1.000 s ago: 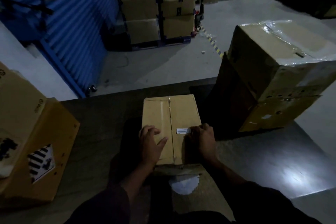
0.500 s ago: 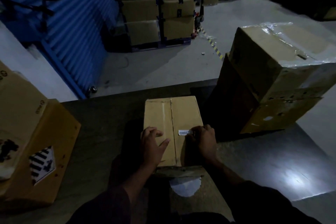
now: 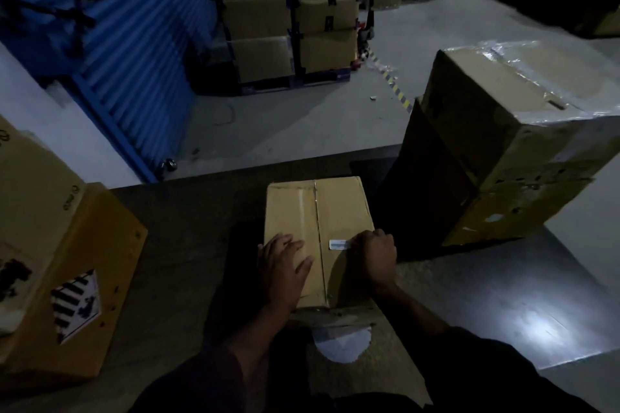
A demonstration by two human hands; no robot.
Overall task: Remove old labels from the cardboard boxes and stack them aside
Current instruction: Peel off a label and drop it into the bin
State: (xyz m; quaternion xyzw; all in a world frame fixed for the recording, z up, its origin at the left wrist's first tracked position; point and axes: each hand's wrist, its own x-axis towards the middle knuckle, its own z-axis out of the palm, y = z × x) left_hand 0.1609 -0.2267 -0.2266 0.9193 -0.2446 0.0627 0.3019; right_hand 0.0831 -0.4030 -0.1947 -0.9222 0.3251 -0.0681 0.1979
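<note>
While the left hand [image 3: 285, 265] lies flat, fingers spread, on the small cardboard box [image 3: 318, 211], the right hand [image 3: 375, 253] curls at the white label [image 3: 339, 244] near the box's right edge; dimness hides whether its fingertips actually pinch the label.

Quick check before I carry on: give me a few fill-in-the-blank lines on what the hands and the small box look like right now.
1. The left hand lies flat on the ____ of the small cardboard box.
2. The right hand has its fingers curled at the right end of the small white ____.
3. The box with the striped diamond label sits to the person's ____.

Missing words: top; label; left
</note>
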